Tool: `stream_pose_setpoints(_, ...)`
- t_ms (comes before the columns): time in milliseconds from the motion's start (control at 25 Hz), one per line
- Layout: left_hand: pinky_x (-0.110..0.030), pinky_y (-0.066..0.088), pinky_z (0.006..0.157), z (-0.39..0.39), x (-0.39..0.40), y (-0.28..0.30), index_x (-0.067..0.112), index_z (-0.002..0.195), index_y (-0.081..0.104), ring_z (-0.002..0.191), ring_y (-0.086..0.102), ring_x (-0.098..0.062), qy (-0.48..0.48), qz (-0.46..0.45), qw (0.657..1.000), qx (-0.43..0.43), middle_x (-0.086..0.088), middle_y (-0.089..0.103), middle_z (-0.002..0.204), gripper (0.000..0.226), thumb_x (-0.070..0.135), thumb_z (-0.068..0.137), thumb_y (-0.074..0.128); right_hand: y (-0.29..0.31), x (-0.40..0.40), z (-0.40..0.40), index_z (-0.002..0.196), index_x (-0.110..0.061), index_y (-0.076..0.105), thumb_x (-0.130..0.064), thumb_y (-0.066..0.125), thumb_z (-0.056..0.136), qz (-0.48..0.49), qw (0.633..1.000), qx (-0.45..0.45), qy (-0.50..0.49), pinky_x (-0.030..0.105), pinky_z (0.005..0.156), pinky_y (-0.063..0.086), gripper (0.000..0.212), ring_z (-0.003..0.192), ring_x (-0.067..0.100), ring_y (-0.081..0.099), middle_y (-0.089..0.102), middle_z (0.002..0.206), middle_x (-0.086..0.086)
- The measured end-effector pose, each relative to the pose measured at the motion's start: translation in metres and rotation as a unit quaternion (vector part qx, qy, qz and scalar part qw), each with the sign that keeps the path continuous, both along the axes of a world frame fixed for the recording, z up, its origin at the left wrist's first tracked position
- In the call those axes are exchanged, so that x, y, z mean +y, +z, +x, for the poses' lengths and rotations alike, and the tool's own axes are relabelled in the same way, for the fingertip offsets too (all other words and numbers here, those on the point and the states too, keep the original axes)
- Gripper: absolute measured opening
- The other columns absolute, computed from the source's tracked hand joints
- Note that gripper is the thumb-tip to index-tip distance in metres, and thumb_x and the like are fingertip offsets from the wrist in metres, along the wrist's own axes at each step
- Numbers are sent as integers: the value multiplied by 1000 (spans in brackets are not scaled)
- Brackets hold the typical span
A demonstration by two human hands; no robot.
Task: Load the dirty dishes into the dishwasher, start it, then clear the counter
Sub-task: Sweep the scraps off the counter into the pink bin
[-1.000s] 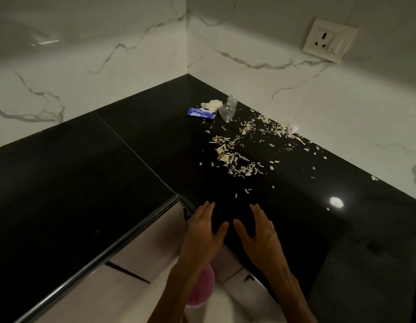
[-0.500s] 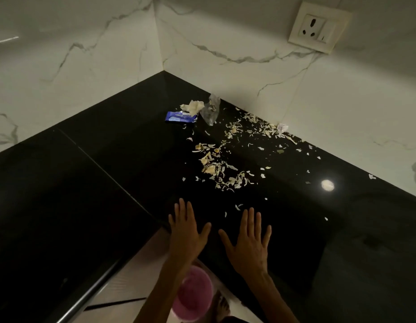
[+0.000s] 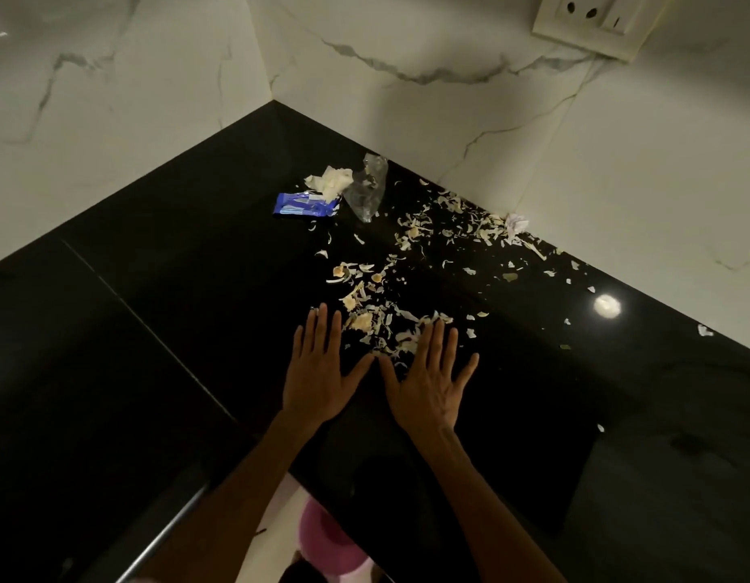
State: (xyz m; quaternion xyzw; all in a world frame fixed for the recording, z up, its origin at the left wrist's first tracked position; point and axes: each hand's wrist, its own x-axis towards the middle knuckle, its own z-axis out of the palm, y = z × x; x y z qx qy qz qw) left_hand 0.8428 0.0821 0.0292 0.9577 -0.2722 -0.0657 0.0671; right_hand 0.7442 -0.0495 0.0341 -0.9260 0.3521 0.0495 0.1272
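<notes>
With palms down on black granite counter (image 3: 163, 330): left hand (image 3: 318, 372) and right hand (image 3: 427, 380) laid flat side by side, fingers straight and slightly spread, thumbs angled toward each other, nothing gripped. Fingertips at near edge of scattered onion peels (image 3: 381, 317); more peels strewn toward marble wall (image 3: 617, 170). Blue wrapper (image 3: 303, 204), crumpled tissue (image 3: 329, 183), clear plastic bag (image 3: 367, 189) near corner. Wall socket (image 3: 591, 18) above. Pink bin (image 3: 327, 540) below counter edge.

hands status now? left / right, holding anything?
Left hand: open, fingers straight and spread, holding nothing, at the edge of the peel scraps.
Right hand: open, fingers spread, holding nothing, fingertips at the scraps.
</notes>
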Motion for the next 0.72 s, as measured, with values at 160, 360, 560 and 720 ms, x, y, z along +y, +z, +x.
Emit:
stream_pose_setpoints(160, -42, -10, 120, 23, -16, 0, 16, 153, -12, 146, -24, -24, -48, 22, 999, -1, -11, -22, 160, 92, 78, 87, 7, 1, -20, 41, 152, -12, -14, -76, 3, 88, -10, 1000, 1, 2, 61, 114, -13, 92, 146, 26, -22, -20, 160, 7)
stream_pose_setpoints(360, -40, -14, 119, 21, -14, 2, 16, 154, -11, 144, -29, -22, -48, 14, 999, 9, -9, -25, 159, 93, 78, 87, 8, 2, -29, 54, 154, -14, -9, -76, 5, 88, -2, 1000, -3, 8, 59, 115, -14, 91, 147, 23, -20, -15, 161, 5)
stream_pose_setpoints(560, -41, -14, 118, 23, -14, 3, 17, 153, -10, 145, -26, -24, -51, -9, 999, 16, -11, -20, 160, 96, 81, 85, 10, 22, -36, 12, 155, -17, 6, -69, 26, 93, 73, 992, -102, 8, 46, 119, -10, 83, 148, 14, -11, -2, 163, 2)
stream_pose_setpoints(720, -40, -14, 118, 24, -11, 1, 15, 154, -6, 146, -23, -24, -61, -30, 998, 9, -12, -17, 160, 96, 80, 86, 12, 24, -57, -71, 154, -12, 18, -61, 37, 93, 17, 980, -165, -113, 47, 121, -1, 80, 150, 18, 1, 9, 162, 6)
